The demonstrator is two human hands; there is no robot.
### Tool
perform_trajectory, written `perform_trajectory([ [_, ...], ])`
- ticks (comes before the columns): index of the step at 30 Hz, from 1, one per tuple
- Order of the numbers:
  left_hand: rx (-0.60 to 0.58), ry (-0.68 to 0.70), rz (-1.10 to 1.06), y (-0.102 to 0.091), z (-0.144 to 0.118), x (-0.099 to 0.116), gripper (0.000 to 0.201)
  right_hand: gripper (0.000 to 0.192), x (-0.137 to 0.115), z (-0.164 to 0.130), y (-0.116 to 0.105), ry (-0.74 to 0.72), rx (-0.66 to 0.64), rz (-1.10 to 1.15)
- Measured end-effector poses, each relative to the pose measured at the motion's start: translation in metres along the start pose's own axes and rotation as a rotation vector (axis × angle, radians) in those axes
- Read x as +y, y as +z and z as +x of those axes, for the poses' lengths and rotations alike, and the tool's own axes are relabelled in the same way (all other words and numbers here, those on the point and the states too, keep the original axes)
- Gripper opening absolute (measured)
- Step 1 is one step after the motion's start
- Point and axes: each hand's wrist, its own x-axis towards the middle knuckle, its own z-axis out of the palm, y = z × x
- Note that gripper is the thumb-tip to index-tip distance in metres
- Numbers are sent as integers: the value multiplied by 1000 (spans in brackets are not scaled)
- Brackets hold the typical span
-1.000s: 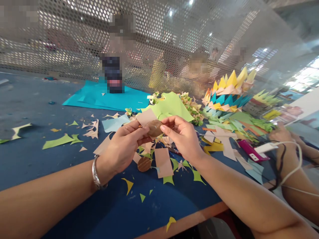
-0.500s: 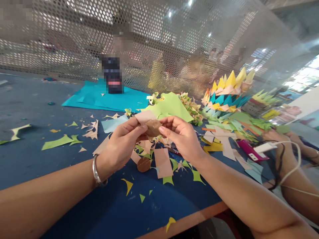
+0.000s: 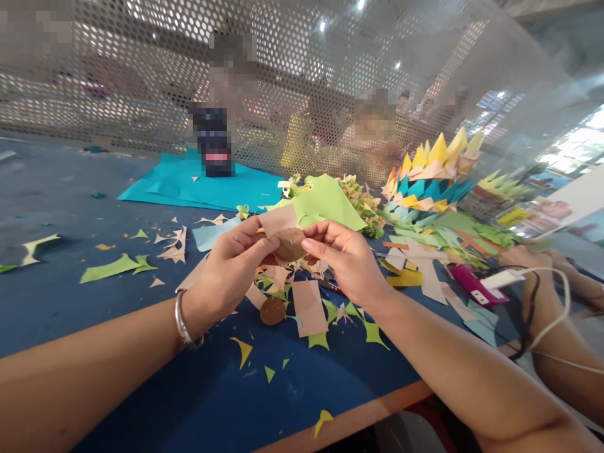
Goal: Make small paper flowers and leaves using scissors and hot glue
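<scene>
Between my two hands is a brown round disc (image 3: 291, 246), with a pale pink piece of paper (image 3: 280, 219) rising behind it. My left hand (image 3: 232, 269), with a silver bangle at the wrist, pinches the left edge of the disc and paper. At the right edge, the thumb and fingers of my right hand (image 3: 348, 263) close on the disc. Below them a second brown disc (image 3: 272, 311) lies on the table beside a pink paper rectangle (image 3: 310, 308). Something dark, perhaps scissors, is partly hidden near my right hand.
Green, pink and yellow paper scraps (image 3: 111, 268) litter the blue table (image 3: 155, 384). Behind my hands are teal sheets (image 3: 189, 189) and a lime sheet (image 3: 328, 201). A layered paper-point object (image 3: 429, 179), a magenta power bank (image 3: 476, 286) with cables and another person's arm (image 3: 550, 308) are right.
The pink paper behind the disc has shifted slightly right and tilted, showing more of its face. Both hands keep nearly the same place and hold.
</scene>
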Motion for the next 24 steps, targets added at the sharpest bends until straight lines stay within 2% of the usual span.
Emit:
perform_trajectory([
  [6,4,-3,-11,2,0,2,12,18,-1,0,-1,23,-19,8],
  [9,11,-24,-61,5,-2,5,5,17,-2,0,-1,-4,-29,-22],
  [10,18,-39,-93,6,-2,6,2,17,-3,0,-2,-10,-32,-30],
  [14,33,-148,-201,8,-5,6,11,18,-3,0,-2,-25,-35,-44],
  [18,0,-239,-210,10,-7,5,8,17,-2,-1,-2,-44,-55,-54],
  [24,20,-191,-96,8,-7,4,9,15,-4,-2,-4,-118,-107,-201],
])
